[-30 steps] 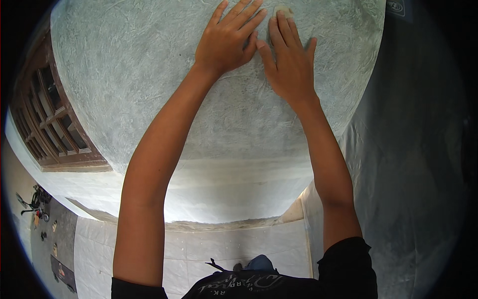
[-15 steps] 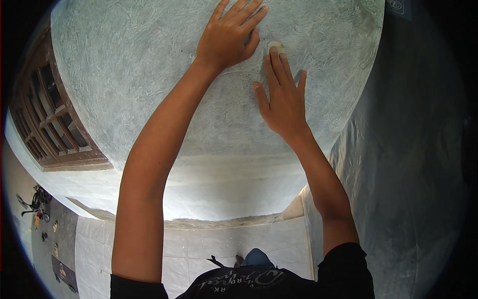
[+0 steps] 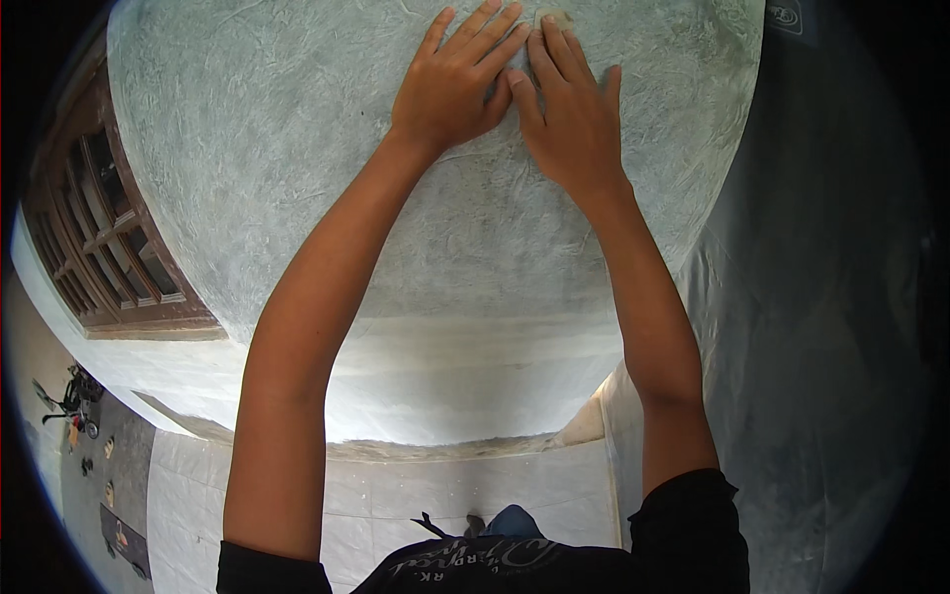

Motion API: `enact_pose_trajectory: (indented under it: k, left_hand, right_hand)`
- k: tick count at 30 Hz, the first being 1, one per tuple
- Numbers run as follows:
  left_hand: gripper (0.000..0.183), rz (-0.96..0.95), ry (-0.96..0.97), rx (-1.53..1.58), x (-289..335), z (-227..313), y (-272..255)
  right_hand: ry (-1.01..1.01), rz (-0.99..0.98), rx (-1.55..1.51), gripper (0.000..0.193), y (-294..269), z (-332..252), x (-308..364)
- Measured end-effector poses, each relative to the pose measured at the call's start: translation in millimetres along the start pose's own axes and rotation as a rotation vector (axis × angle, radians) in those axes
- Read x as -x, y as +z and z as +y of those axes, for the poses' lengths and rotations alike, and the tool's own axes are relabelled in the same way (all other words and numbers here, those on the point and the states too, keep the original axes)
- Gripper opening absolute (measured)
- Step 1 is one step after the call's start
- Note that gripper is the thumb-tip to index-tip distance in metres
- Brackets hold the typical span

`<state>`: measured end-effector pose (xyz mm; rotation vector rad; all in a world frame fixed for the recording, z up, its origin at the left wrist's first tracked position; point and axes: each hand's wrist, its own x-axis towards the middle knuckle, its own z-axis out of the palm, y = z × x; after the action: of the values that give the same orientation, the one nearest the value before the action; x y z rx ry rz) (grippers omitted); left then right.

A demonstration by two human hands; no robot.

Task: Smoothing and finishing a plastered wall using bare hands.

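Observation:
A rough grey-green plastered wall fills the upper middle. Against it, my left hand lies open with fingers spread, holding nothing. Close beside it, near the top, my right hand presses a small pale pad to the wall under its outstretched middle fingers. Only the pad's upper edge shows beyond the fingertips; whether it is sandpaper, a sponge or something else I cannot tell. The right thumb is next to the left thumb, and the little finger stands apart.
At the left is a brown wooden window with panes. Below the plaster runs a smoother pale band. Light sheeting covers the floor, and a dark grey sheet hangs at the right. A small wheeled thing stands far lower left.
My right hand has slid up the wall with the pale pad, coming close to the left hand. My left hand has stayed almost in place.

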<state>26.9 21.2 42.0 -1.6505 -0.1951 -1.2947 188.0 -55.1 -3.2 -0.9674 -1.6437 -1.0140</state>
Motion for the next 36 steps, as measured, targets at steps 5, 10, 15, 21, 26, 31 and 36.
enact_pose_trajectory:
  k: [5, 10, 15, 21, 26, 31, 36]
  left_hand:
    - [0.045, 0.222, 0.135, -0.059, 12, -11, 11]
    - [0.046, -0.155, -0.099, 0.032, -6, 15, -20]
    - [0.046, 0.018, 0.043, -0.07, 12, -13, 2]
    - [0.045, -0.148, -0.105, 0.015, -1, 12, -20]
    - [0.045, -0.163, -0.099, -0.001, -2, 13, -23]
    - [0.046, 0.192, 0.113, -0.046, 14, -17, 8]
    - [0.046, 0.018, -0.008, 0.0, 5, -5, 0]
  right_hand:
    - [0.068, -0.122, 0.023, 0.052, 14, -24, 81]
    - [-0.002, -0.003, -0.007, 0.056, 2, 9, 13]
    - [0.074, -0.119, 0.042, 0.054, 13, -30, 74]
    - [0.014, -0.027, 0.013, 0.058, 11, 0, 22]
    - [0.046, -0.093, 0.046, 0.054, 14, -11, 49]
    - [0.047, 0.008, 0.001, 0.057, 10, -19, 32]
    - [0.062, -0.043, 0.004, 0.055, 10, -18, 48]
